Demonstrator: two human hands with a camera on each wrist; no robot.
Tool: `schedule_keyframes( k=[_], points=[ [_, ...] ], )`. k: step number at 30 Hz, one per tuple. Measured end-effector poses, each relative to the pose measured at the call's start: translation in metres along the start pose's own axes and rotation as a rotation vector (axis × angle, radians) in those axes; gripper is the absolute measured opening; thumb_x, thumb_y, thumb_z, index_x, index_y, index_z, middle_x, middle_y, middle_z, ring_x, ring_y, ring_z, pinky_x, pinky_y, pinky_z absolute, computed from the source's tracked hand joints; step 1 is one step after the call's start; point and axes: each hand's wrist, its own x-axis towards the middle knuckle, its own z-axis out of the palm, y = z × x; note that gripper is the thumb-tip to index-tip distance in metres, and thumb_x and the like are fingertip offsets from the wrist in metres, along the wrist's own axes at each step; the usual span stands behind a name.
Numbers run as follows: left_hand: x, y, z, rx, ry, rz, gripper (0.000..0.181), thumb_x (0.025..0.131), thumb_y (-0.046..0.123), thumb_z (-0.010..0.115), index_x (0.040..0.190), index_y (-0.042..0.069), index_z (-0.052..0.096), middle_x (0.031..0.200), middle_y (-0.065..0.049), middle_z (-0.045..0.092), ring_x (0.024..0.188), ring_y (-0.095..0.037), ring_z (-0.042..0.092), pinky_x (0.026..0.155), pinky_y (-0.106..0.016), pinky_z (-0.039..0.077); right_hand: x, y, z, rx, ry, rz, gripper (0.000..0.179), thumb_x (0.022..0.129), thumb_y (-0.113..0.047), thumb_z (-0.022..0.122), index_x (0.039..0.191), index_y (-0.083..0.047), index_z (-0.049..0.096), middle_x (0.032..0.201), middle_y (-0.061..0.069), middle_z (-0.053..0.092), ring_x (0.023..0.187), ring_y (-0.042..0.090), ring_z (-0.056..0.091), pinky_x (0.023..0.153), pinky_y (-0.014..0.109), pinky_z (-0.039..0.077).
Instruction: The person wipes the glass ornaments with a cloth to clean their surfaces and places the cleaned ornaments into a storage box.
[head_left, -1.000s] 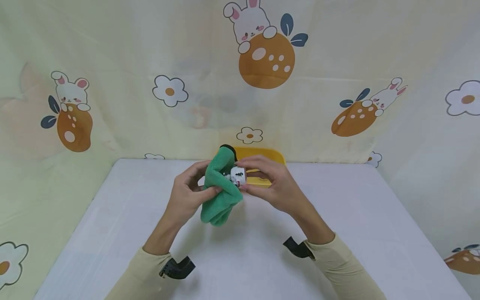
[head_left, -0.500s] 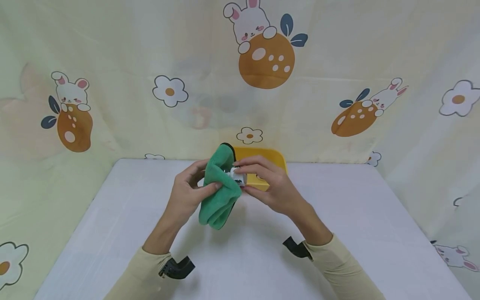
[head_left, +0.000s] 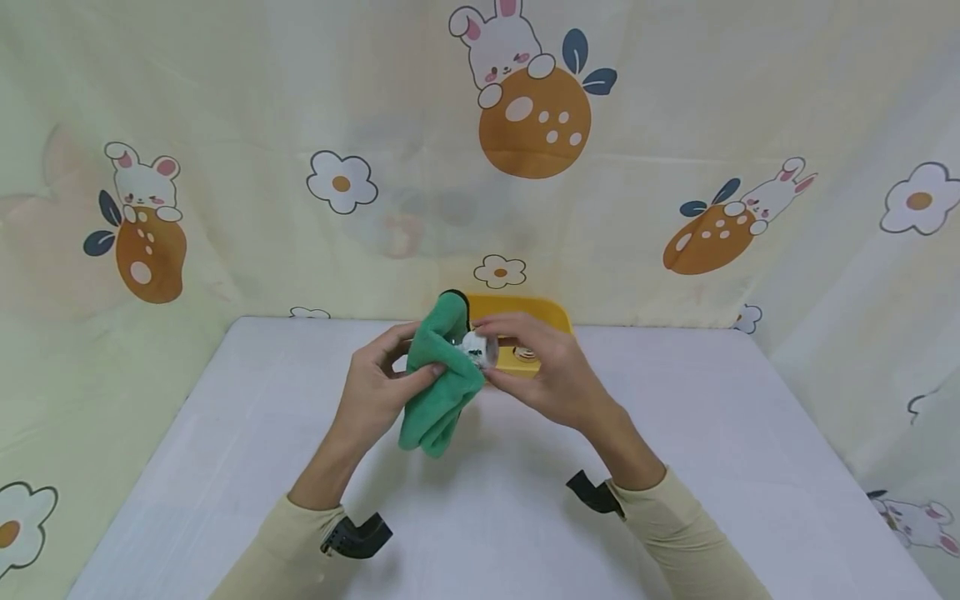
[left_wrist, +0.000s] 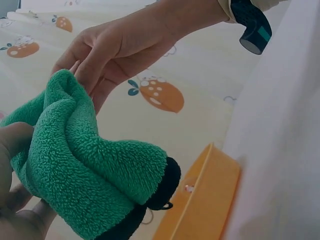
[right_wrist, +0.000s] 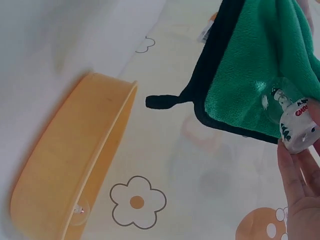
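Note:
My left hand (head_left: 382, 375) pinches a folded green towel (head_left: 435, 408) with dark edging, thumb on the near side. A small snow globe (right_wrist: 299, 127) has its clear ball against the towel and its white printed base toward my right hand. A small white figure shows inside the ball. My right hand (head_left: 551, 367) holds the base between thumb and fingertips. In the left wrist view the towel (left_wrist: 90, 155) hides the globe. The right wrist view shows lettering and dark green prints on the base. Both hands are above the table.
A yellow bin (head_left: 551, 310) stands at the table's back edge, behind my right hand. Inside it a clear round thing (right_wrist: 79, 212) with a little red and white shows. The white table (head_left: 480, 517) runs back to a printed curtain (head_left: 247, 100).
My right fingers have shifted over the globe's base, and the base has turned so its print faces differently. The towel has moved slightly; my left hand stays nearly in place.

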Motion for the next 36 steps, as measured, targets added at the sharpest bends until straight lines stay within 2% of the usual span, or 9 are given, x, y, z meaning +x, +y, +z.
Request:
schedule_keyframes(
  k=[7, 12, 18, 21, 24, 27, 30, 36],
  points=[
    [-0.0011, -0.0001, -0.0005, -0.029, -0.049, 0.05, 0.046, 0.088, -0.003, 0.076, 0.131, 0.007, 0.064, 0.127, -0.009, 0.064, 0.112, -0.025, 0.061, 0.086, -0.037, 0.062, -0.0022, 0.0002, -0.0035, 0.151, -0.012, 0.151, 0.048, 0.082, -0.003, 0.084, 0.127, -0.006, 0.066, 0.123, 0.007, 0.07, 0.103, 0.02, 0.071, 0.085, 0.031, 0.061],
    [-0.0009, -0.0009, -0.0008, -0.039, -0.074, 0.072, 0.047, 0.088, -0.005, 0.075, 0.132, 0.006, 0.064, 0.129, -0.009, 0.064, 0.112, -0.024, 0.062, 0.086, -0.037, 0.062, -0.0029, -0.0018, -0.006, 0.199, -0.018, 0.261, 0.043, 0.084, -0.006, 0.083, 0.125, -0.007, 0.068, 0.119, 0.005, 0.071, 0.099, 0.019, 0.072, 0.083, 0.031, 0.062],
    [-0.0014, -0.0011, -0.0005, -0.056, -0.075, 0.085, 0.047, 0.088, -0.007, 0.073, 0.132, 0.003, 0.062, 0.13, -0.012, 0.063, 0.114, -0.024, 0.063, 0.087, -0.037, 0.061, -0.0024, -0.0033, -0.0062, 0.253, -0.007, 0.404, 0.035, 0.086, -0.012, 0.082, 0.119, -0.008, 0.07, 0.11, 0.005, 0.073, 0.092, 0.017, 0.073, 0.079, 0.032, 0.063],
    [-0.0017, -0.0004, 0.0007, -0.067, -0.071, 0.097, 0.048, 0.088, -0.008, 0.073, 0.133, 0.002, 0.061, 0.131, -0.013, 0.062, 0.116, -0.025, 0.062, 0.089, -0.038, 0.06, -0.0023, -0.004, -0.0057, 0.276, 0.008, 0.487, 0.029, 0.088, -0.018, 0.082, 0.114, -0.009, 0.071, 0.102, 0.005, 0.074, 0.085, 0.019, 0.074, 0.074, 0.033, 0.063],
    [-0.0015, -0.0006, 0.0021, -0.087, -0.066, 0.112, 0.05, 0.087, -0.009, 0.073, 0.134, 0.001, 0.06, 0.131, -0.013, 0.061, 0.117, -0.027, 0.062, 0.089, -0.039, 0.06, -0.0018, -0.0046, -0.0046, 0.31, 0.024, 0.55, 0.025, 0.09, -0.02, 0.08, 0.109, -0.007, 0.071, 0.097, 0.007, 0.075, 0.081, 0.027, 0.075, 0.073, 0.034, 0.063],
    [-0.0013, -0.0014, 0.0033, -0.103, -0.063, 0.123, 0.05, 0.086, -0.01, 0.074, 0.134, 0.0, 0.06, 0.13, -0.014, 0.06, 0.117, -0.027, 0.061, 0.09, -0.039, 0.06, -0.0007, -0.0055, -0.0036, 0.332, 0.031, 0.584, 0.023, 0.092, -0.022, 0.077, 0.107, -0.006, 0.071, 0.097, 0.009, 0.075, 0.082, 0.03, 0.075, 0.075, 0.034, 0.063],
    [-0.0014, -0.0028, 0.0036, -0.107, -0.066, 0.123, 0.051, 0.086, -0.01, 0.073, 0.134, 0.0, 0.059, 0.13, -0.014, 0.06, 0.117, -0.027, 0.061, 0.09, -0.038, 0.059, 0.0001, -0.0067, -0.0031, 0.324, 0.019, 0.592, 0.023, 0.092, -0.022, 0.077, 0.108, -0.006, 0.07, 0.099, 0.009, 0.074, 0.082, 0.026, 0.075, 0.075, 0.033, 0.063],
    [-0.0028, -0.0028, 0.0028, -0.088, -0.071, 0.08, 0.053, 0.087, -0.009, 0.073, 0.137, 0.001, 0.058, 0.133, -0.014, 0.06, 0.118, -0.026, 0.061, 0.091, -0.037, 0.059, -0.0003, -0.0079, -0.0044, 0.265, -0.021, 0.535, 0.031, 0.089, -0.018, 0.08, 0.118, -0.008, 0.07, 0.107, 0.006, 0.073, 0.09, 0.017, 0.074, 0.08, 0.031, 0.062]
  ],
)
